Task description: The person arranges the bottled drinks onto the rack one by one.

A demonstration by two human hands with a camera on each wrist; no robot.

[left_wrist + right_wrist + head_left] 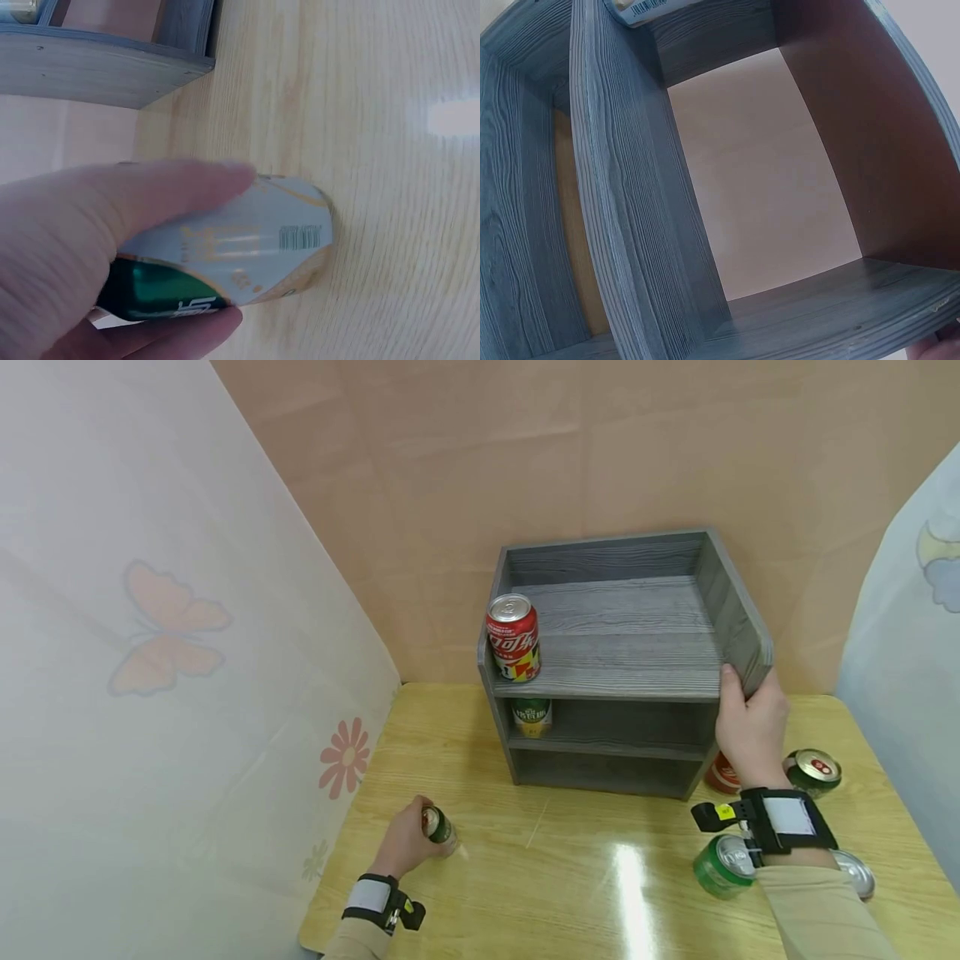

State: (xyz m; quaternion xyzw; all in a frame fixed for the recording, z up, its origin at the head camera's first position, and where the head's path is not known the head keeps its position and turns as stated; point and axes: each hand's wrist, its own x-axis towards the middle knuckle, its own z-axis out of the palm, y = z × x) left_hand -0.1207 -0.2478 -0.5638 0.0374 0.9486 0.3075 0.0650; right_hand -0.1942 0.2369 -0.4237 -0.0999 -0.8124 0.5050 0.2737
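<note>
On the table's left side, my left hand [408,842] grips a green-and-white drink can [439,828]. The left wrist view shows the thumb along one side of that can [247,247] and fingers on the other. My right hand [752,722] holds the right side wall of a grey wooden shelf [615,635], thumb in front. A red cola can [514,639] stands upright at the left of the shelf's top level. Below it, a green-and-yellow can [532,717] stands in the middle compartment. Only fingertips of the right hand [939,346] show in the right wrist view.
Right of the shelf, partly behind my right arm, are a red can [723,774], a dark green can [813,772], a bright green can [725,865] and a silver-topped can [855,873]. A printed cloth wall [187,735] borders the wooden table [540,868] on the left.
</note>
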